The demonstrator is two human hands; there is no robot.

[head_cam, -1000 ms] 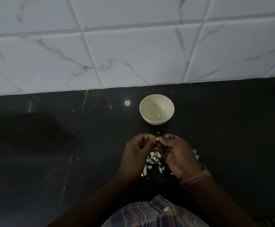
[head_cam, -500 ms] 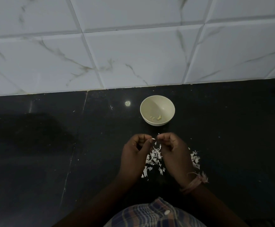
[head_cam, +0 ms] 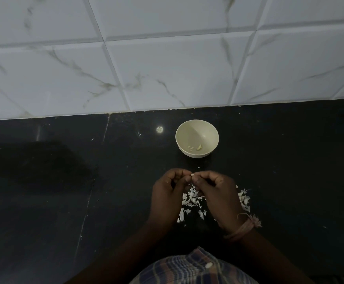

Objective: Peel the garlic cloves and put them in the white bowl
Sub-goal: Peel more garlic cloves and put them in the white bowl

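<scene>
Black counter (head_cam: 44,201); one white bowl (head_cam: 197,124) at twelve o'clock; left hand (head_cam: 168,198) and right hand (head_cam: 218,193), fingers curled, pinch one garlic clove (head_cam: 192,175).

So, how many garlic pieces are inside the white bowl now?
3 show: two small pale bits side by side, and a larger yellowish piece right of them, all low in the white bowl. The near wall may hide more.

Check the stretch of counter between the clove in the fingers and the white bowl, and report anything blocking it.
Nothing visible blocks it. The small pale garlic clove is pinched between the left hand and right hand, and only bare black stone counter lies between it and the round white bowl. The white peel scraps lie nearer the person.
</scene>
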